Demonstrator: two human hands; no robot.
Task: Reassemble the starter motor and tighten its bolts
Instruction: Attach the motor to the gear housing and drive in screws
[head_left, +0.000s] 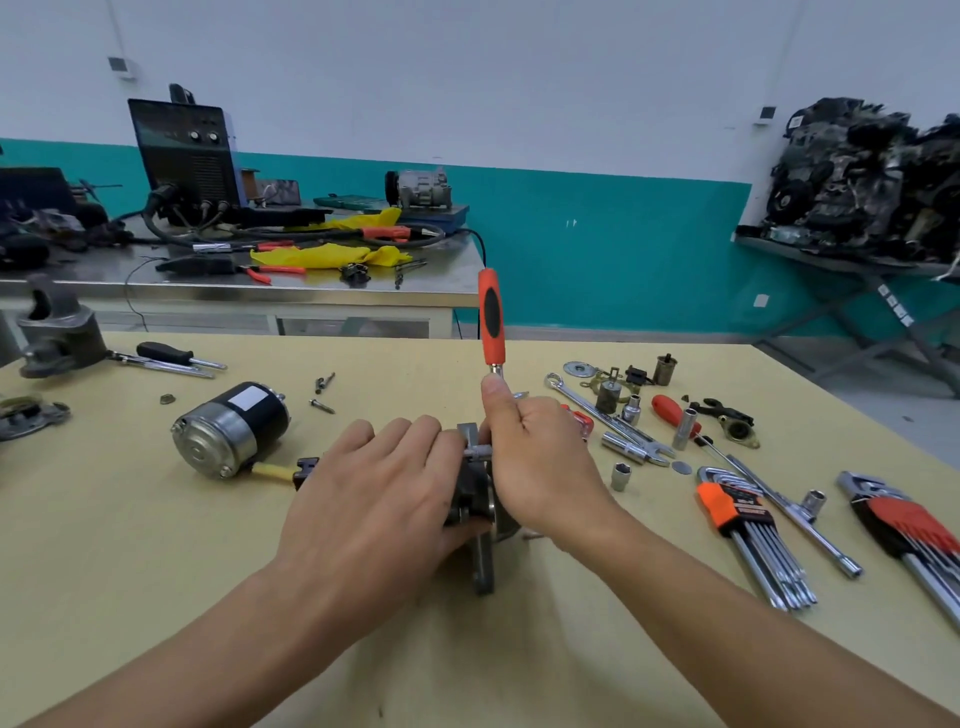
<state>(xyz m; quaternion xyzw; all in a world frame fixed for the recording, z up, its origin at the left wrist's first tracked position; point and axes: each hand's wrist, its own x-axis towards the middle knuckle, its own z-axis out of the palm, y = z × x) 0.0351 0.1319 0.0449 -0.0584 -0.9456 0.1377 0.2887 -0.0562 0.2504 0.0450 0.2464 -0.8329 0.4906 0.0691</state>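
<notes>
Evidently the step in hand was tightening a bolt on the housing, which stood on edge at the middle of the desk, between the two hands. The left hand lay over it from the left, fingers draped across the top and thumb tucked beneath, grasping it. The right hand was clenched round the lower shaft of the ratchet, thumb pressed up along the steel, with the handle nearly upright above. The ratchet's head and the bolt itself were hidden by the hands.

To do this well, I judged, the socket should sit square and fully down on the bolt head before any swing. The left hand should bear the housing hard against the desk so it cannot roll. So low a grip gives little leverage, so for the final pull the hand would do better up on the handle.

The housing was dull grey cast metal with a flat flange toward the person. The handle was orange plastic with a black oval inset. The motor body, a black and bright-steel cylinder, lay well apart to the left, not yet joined. Chrome sockets and hex keys lay to the right.
</notes>
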